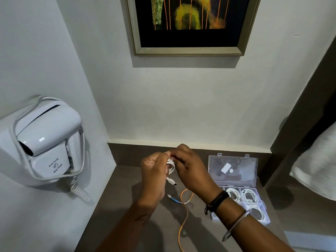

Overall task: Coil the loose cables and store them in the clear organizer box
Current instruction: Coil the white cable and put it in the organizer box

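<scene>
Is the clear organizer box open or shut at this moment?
Open. The clear organizer box has its lid tipped up behind it toward the wall, and coiled white cables show uncovered in its compartments.

White walls (163,106), framed picture (190,24), brown counter (127,179)

Bare forearms, no sleeves. On right wrist a black band (218,199) with dangling cord at 7 o'clock, behind it a thin silver bangle (236,224). Left wrist unadorned.

Single head-worn view — looks forward and down, close over the counter (127,206), facing the wall (181,106).
</scene>
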Tool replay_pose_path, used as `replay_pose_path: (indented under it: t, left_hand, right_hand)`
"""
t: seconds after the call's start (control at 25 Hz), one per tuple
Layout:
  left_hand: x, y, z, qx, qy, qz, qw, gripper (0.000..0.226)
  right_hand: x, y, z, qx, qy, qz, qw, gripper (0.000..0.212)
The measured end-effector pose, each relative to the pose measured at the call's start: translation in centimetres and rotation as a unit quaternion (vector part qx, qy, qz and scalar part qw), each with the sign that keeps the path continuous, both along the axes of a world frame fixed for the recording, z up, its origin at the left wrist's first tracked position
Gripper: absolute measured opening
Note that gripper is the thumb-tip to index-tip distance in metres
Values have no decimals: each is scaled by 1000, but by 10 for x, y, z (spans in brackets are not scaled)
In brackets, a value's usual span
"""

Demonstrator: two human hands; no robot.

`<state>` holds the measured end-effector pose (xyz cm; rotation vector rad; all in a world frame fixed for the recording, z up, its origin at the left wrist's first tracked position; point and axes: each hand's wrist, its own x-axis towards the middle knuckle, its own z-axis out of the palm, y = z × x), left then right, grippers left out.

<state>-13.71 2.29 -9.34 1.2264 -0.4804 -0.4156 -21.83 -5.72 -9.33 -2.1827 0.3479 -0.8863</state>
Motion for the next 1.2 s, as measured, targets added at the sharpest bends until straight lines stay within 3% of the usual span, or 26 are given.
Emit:
replay_pose_path:
  t: [0.2,0.32,0.48,0.56,0.72,0.84,0.96,1.04,1.12,1.2]
  left_hand:
    - [9,-15,-21,92,60,54,992,42]
    - [10,-13,-38,158,-32,95,982,57]
    - [8,-10,-44,142,-117,113,976,61]
    - [4,-11,-47,145,-101,91,980,68]
    - [-1,-10,-55,136,18,12,990,69]
    - [-4,-11,-61,138,97,-15,986,60]
    - [-3,-11,-66,134,118,8,984,57]
    - [-4,-11,-68,133,129,1,983,58]
    - [-6,-10,-70,126,163,-23,978,53]
    - [-7,-7,-72,103,210,-76,969,50]
  right_hand:
    - [1,4,-4,183,10,-10,983,18]
    - [-3,5,-6,292,57,26,954,22]
    - [-3,6,-11,454,73,23,888,34]
    - [-2,6,-13,493,86,16,865,34]
    - [-4,5,-19,535,85,24,840,25]
    - [-11,8,-20,524,78,45,847,22]
    - [-17,20,-20,386,130,43,912,33]
    - [-19,24,-23,316,159,10,935,29]
    - [-20,24,-23,275,183,-24,943,29]
    - [-18,25,-22,311,161,-58,935,27]
